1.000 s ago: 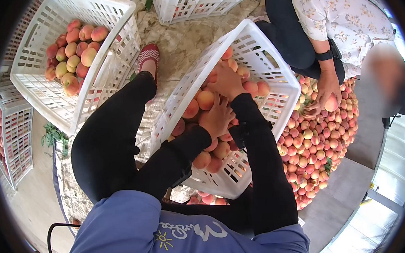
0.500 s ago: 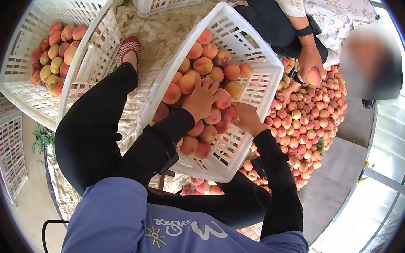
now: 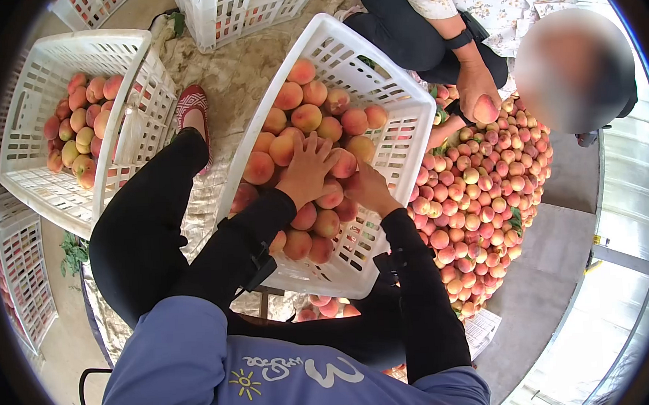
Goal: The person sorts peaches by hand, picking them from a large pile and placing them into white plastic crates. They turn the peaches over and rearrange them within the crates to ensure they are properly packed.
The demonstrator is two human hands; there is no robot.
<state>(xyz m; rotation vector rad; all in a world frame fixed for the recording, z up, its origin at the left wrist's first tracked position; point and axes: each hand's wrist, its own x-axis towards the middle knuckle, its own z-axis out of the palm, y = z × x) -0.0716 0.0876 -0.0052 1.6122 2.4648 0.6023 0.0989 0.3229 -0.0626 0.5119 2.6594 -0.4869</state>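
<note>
A white slatted plastic crate (image 3: 261, 107) stands tilted before me with many red and yellow peaches (image 3: 307, 117) in it. My left hand (image 3: 308, 170) lies on top of the peaches, fingers spread, holding nothing. Close beside it, at the crate's right side, my right hand (image 3: 371, 189) reaches in with its fingers curled on a peach. That peach is mostly hidden under the fingers.
A large heap of peaches (image 3: 478, 202) lies on the right. Across from me a co-worker's hand (image 3: 476, 92) holds a peach. Another part-filled crate (image 3: 74, 50) stands at left, with more crates behind it. A printed sheet (image 3: 482, 329) lies by the heap.
The whole view has shifted slightly. My right hand has moved further in among the peaches, nearer my left hand, which stays spread on them. A printed sheet has come into view beside the heap.
</note>
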